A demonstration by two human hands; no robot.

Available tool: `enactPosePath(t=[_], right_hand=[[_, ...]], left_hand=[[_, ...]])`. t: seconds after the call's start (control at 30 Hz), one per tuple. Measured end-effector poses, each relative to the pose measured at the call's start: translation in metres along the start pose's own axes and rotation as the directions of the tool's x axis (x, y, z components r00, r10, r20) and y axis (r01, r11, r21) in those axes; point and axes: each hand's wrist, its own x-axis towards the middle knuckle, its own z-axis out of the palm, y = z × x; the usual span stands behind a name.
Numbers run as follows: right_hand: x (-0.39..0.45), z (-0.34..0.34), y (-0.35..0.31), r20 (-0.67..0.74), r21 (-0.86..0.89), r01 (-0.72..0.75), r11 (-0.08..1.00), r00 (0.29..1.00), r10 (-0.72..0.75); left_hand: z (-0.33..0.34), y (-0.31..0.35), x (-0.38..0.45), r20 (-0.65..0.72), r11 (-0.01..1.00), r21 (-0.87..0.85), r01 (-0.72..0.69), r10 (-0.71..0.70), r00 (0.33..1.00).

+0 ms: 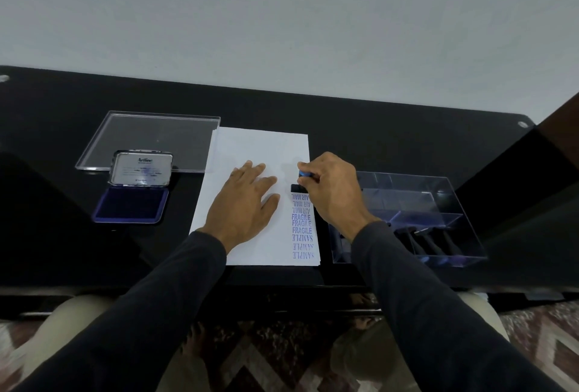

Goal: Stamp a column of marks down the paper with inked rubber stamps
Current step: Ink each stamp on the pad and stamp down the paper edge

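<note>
Left hand (247, 200) lies flat, fingers spread, pinning the white paper sheet (250, 147) while the right hand (332, 191) grips the blue-handled black rubber stamp (303, 179), planted at twelve o'clock above the printed column; best press straight down, then lift cleanly.

A glossy black table (376, 128) is stretching across the middle of the frame under a pale grey wall (282, 15), while a clear acrylic lid (150, 137) is lying flat at centre left and a patterned rug (548, 344) (brown and cream) is showing along the bottom.
</note>
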Motion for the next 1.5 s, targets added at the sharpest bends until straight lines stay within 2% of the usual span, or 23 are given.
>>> enactPosePath(t=[1.5], right_hand=[[0.0059, 0.0053, 0.0003, 0.016, -0.079, 0.025, 0.997, 1.000, -0.024]], left_hand=[[0.0009, 0.0001, -0.0019, -0.006, 1.000, -0.017, 0.002, -0.002, 1.000]])
